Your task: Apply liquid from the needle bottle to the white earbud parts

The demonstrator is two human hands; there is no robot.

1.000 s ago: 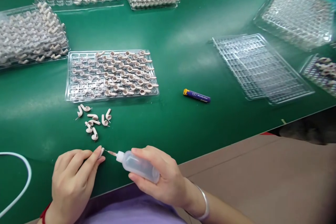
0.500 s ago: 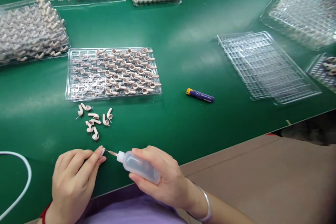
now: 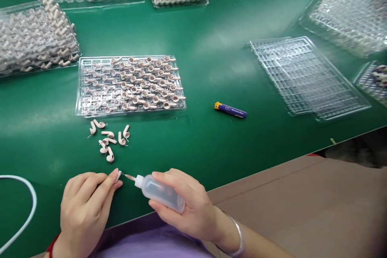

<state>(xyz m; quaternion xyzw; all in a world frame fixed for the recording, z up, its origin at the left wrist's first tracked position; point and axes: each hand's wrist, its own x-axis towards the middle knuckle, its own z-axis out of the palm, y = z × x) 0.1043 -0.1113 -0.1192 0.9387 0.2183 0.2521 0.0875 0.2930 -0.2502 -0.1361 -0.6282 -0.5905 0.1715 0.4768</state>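
Observation:
My left hand (image 3: 84, 205) pinches a small white earbud shell (image 3: 118, 175) between thumb and fingertips near the table's front edge. My right hand (image 3: 187, 205) is wrapped round a small clear squeeze bottle (image 3: 160, 193), whose thin needle tip (image 3: 128, 176) touches the shell. Several loose white shells (image 3: 107, 139) lie on the green table just beyond my hands. Behind them a clear plastic tray (image 3: 87, 111) holds rows of the same shells, mostly on its right half.
A purple and yellow lighter (image 3: 230, 109) lies right of the tray. Empty clear trays (image 3: 305, 76) sit at the right, filled trays (image 3: 33, 36) at the left and back. A white cable (image 3: 28, 209) curves at the lower left. The brown bench edge (image 3: 272, 177) runs diagonally.
My hands, the shell and the bottle stay as they were. Only the camera view has shifted slightly.

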